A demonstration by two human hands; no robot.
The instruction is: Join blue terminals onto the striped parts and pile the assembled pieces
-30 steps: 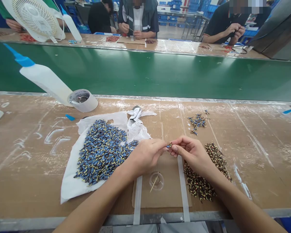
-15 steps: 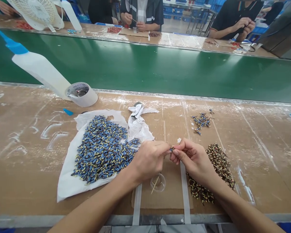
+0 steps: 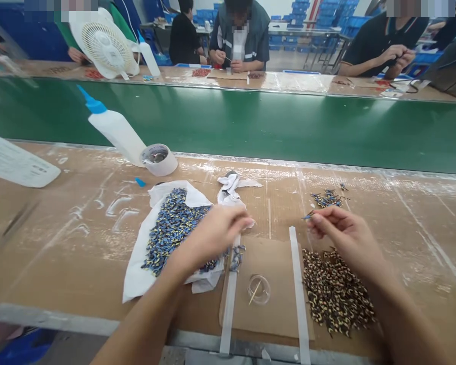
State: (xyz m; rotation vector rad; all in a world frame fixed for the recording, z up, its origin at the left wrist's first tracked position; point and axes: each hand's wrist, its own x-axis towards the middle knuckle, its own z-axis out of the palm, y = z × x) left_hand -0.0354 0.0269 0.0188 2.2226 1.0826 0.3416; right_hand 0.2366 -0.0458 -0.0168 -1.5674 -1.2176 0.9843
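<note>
Between the thumb and index finger of my right hand (image 3: pixel 342 233) is a small blue-and-yellow piece (image 3: pixel 307 216), its blue end pointing left. My left hand (image 3: pixel 222 225) is curled, fingers together, over the right edge of the pile of small blue, yellow and dark pieces (image 3: pixel 175 223); what it pinches, if anything, is hidden. That pile lies on a white sheet (image 3: pixel 135 279). Under my right hand and wrist is a heap of small curved black-and-cream pieces (image 3: pixel 338 299). Just beyond that hand lies a little cluster of joined-looking blue-and-dark pieces (image 3: pixel 327 197).
A clear cup (image 3: pixel 264 290) with a toothpick (image 3: pixel 255 293) stands on taped cardboard (image 3: pixel 273 319). Crumpled white paper (image 3: pixel 231 187), a tape roll (image 3: pixel 163 161) and white bottles (image 3: pixel 116 134) are farther back. Behind the green belt (image 3: pixel 243 121) are a fan (image 3: pixel 102 43) and several people.
My hands have come apart. The right has moved right with the small piece; the left has drawn away toward the blue-and-yellow pile. The view has shifted left and up.
</note>
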